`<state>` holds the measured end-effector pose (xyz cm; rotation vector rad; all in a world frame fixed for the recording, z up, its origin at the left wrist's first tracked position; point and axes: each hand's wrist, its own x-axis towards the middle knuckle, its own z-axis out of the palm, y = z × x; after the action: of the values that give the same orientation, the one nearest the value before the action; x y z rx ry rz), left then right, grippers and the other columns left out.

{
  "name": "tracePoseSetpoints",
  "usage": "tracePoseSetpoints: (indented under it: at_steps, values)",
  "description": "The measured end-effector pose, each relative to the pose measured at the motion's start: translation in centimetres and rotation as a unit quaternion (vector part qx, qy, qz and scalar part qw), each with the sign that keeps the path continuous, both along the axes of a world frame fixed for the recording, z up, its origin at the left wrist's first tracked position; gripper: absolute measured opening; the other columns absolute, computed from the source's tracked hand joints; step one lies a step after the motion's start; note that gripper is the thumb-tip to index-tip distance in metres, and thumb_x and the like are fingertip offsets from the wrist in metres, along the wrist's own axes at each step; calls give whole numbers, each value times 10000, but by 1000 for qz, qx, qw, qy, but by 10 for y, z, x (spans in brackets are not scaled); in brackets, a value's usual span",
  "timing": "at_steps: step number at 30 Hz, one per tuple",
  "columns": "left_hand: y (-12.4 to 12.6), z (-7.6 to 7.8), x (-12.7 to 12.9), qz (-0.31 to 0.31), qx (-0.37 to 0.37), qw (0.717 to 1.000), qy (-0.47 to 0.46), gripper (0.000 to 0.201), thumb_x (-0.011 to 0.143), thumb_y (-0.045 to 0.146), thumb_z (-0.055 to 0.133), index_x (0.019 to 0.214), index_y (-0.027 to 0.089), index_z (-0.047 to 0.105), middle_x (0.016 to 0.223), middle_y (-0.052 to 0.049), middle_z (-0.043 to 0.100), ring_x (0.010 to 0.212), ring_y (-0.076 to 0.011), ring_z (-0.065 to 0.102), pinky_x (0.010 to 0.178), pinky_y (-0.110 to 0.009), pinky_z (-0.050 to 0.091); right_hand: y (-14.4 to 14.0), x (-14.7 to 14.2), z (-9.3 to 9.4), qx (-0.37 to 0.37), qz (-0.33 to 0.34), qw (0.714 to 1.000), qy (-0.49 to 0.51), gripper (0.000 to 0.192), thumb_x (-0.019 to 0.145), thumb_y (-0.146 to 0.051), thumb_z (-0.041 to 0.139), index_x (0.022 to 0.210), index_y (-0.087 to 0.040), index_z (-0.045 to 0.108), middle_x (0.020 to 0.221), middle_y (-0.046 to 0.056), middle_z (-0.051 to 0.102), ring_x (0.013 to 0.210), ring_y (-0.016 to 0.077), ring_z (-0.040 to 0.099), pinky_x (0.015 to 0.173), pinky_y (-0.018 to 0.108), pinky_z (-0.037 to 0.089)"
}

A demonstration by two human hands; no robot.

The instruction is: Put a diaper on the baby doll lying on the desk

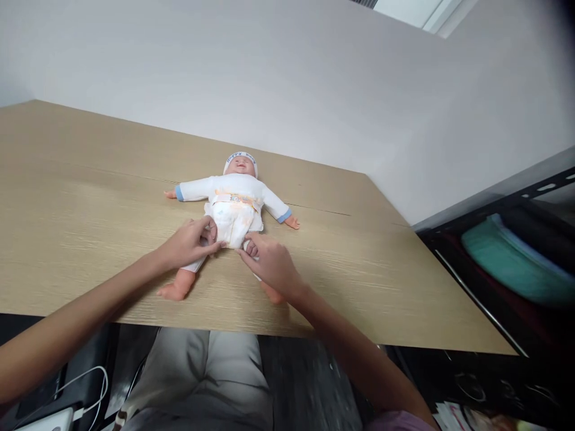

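Note:
A baby doll (239, 182) in a white long-sleeved top with blue cuffs lies face up on the table, its arms spread and its legs toward me. Round its hips is a white diaper (230, 222), with a patterned band across the waist. My left hand (194, 240) is closed at the diaper's leg edge on the left, its fingers curled and its thumb near the crotch. On the other side my right hand (270, 262) pinches the opposite leg edge. The doll's thighs are partly hidden behind my hands.
The wooden table (112, 227) runs back to a pale wall (202, 72). On the right, a dark shelf or rack holds a green item (512, 260). Below the front edge are my legs, a white device (47, 421) and a white cable (105, 383).

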<state>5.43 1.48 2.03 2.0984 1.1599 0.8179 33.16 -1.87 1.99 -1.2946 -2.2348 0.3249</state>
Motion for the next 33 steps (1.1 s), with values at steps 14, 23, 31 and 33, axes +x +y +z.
tracePoseSetpoints:
  at_steps: [14, 23, 31, 33]
  values:
    - [-3, -4, 4, 35, 54, 997, 32, 463, 1010, 621, 766, 773, 232, 684, 752, -1, 713, 745, -212, 620, 794, -356, 438, -3, -10, -10, 20, 10, 999, 37, 27, 1064, -249, 742, 1044, -234, 754, 1162, 80, 725, 943, 237, 683, 868, 362, 528]
    - [-8, -6, 7, 5, 109, 994, 26, 324, 1089, 507, 677, 921, 232, 707, 1210, -87, 783, 1115, -302, 712, 996, -429, 458, -9, -11, -9, 25, 14, 998, 47, 68, 1066, -306, 747, 1059, -239, 736, 1236, 102, 768, 1075, 302, 678, 941, 429, 533]
    - [-6, -3, 6, 6, 83, 996, 21, 368, 1051, 533, 692, 840, 241, 614, 775, -3, 607, 755, -219, 546, 764, -372, 404, -6, -15, -12, -5, -6, 999, 41, 214, 1014, -387, 777, 1106, -246, 646, 1069, 99, 756, 993, 314, 649, 876, 416, 494]
    - [-5, -4, 6, 22, 60, 998, 10, 355, 1024, 562, 721, 899, 243, 632, 734, 21, 558, 704, -200, 501, 713, -355, 375, -4, -17, -14, -16, -23, 997, 70, 248, 996, -389, 778, 1126, -243, 626, 1086, 92, 754, 934, 285, 650, 856, 402, 492]
